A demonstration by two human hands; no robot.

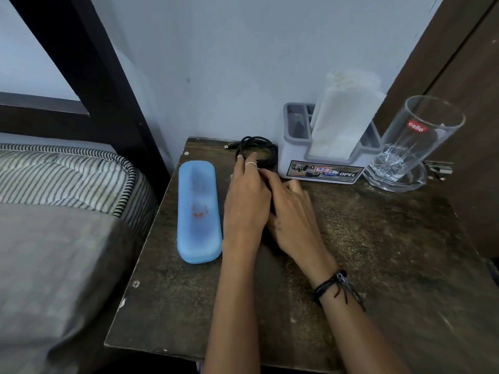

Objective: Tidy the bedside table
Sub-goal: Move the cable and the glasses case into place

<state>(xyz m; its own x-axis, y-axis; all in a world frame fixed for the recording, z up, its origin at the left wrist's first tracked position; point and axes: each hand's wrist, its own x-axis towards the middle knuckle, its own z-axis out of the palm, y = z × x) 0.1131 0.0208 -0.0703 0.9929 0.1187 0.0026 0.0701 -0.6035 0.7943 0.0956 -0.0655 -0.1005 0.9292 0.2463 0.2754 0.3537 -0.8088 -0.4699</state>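
I see both hands lying side by side on the dark, worn wooden bedside table (pixel 364 252). My left hand (pixel 247 203), palm down with fingers fairly straight, touches the coiled black cable (pixel 260 149) at 12 o'clock with a fingertip. My right hand (pixel 291 214) lies flat against it; whether either grips anything, I cannot tell. The long pale blue plastic case (pixel 198 211) sits at 9 o'clock. At 2 o'clock stands the grey organiser (pixel 321 166) holding white tissue (pixel 343 114), the clear glass tumbler (pixel 413 141) just beside it.
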